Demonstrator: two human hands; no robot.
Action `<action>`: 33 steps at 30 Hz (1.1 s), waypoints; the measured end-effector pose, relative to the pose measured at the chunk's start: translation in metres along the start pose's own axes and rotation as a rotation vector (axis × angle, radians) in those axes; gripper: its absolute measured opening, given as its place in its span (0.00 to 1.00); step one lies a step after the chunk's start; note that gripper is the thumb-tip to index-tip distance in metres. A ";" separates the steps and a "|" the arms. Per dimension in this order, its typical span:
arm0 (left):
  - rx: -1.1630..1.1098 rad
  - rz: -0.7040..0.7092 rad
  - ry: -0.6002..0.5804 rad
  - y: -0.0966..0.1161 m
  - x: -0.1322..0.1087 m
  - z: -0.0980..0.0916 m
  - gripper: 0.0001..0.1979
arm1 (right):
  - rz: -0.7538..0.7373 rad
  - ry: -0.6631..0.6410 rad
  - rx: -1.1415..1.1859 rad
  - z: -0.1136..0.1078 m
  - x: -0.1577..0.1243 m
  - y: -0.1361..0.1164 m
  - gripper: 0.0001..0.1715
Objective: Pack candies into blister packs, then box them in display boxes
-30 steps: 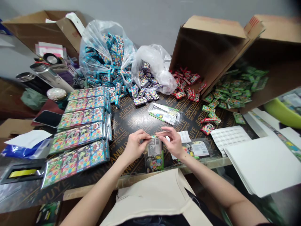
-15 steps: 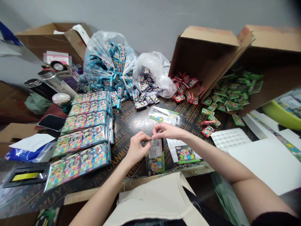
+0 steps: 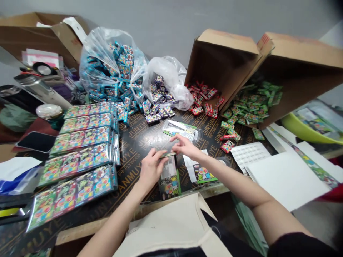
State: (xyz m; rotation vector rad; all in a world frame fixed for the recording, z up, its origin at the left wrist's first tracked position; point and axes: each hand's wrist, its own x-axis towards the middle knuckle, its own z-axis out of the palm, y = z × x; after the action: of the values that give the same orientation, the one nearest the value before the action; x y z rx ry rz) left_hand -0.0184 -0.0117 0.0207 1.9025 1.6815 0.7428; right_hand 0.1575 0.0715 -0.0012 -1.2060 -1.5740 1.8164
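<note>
A clear plastic bag (image 3: 168, 170) with a dark printed card in its lower part lies on the table in front of me. My left hand (image 3: 152, 166) pinches the bag's top edge at its left corner between thumb and fingers. My right hand (image 3: 184, 147) is at the right end of the same edge, index finger stretched out and lifted, the other fingers loosely bent by the edge. Just right of the bag lies another printed card (image 3: 202, 172), partly under my right forearm. Beyond my hands is a small pile of clear bags with printed cards (image 3: 180, 130).
Rows of filled candy packs (image 3: 72, 192) cover the left side. Small blue packets (image 3: 124, 66) and purple packets (image 3: 158, 98) spill from plastic bags. Red packets (image 3: 203, 98) and green packets (image 3: 252, 103) spill from tipped cardboard boxes (image 3: 225, 43). White sheets (image 3: 286, 178) lie on the right.
My right index finger has lifted away from the pinch on the bag's top edge. The edge now looks folded over. My view has turned slightly right.
</note>
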 end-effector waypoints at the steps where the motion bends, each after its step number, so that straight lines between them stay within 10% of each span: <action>1: 0.076 -0.017 -0.029 -0.006 0.000 -0.004 0.11 | -0.026 0.075 -0.115 -0.010 -0.002 0.007 0.13; 6: 0.506 -0.038 -0.149 -0.037 -0.003 -0.016 0.15 | -0.036 0.221 -0.924 -0.059 -0.019 0.054 0.06; 12: 0.430 0.284 -0.722 -0.025 -0.014 0.020 0.43 | -0.039 0.174 -1.005 -0.054 -0.034 0.090 0.05; 19: 0.242 0.200 -0.861 0.002 0.000 0.018 0.26 | -0.150 0.175 -1.066 -0.040 -0.049 0.096 0.12; 27: -0.351 -0.009 -0.158 0.007 0.017 -0.018 0.15 | -0.181 0.284 -0.902 -0.038 -0.053 0.085 0.08; 33: -0.465 -0.103 -0.072 -0.009 0.003 0.002 0.10 | -0.283 0.331 -0.179 0.002 -0.049 0.024 0.22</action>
State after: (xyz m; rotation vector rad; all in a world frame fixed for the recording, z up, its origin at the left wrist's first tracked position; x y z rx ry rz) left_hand -0.0235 -0.0081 0.0130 1.4910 1.4007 0.9187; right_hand 0.1858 0.0254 -0.0088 -1.2157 -1.6390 1.2508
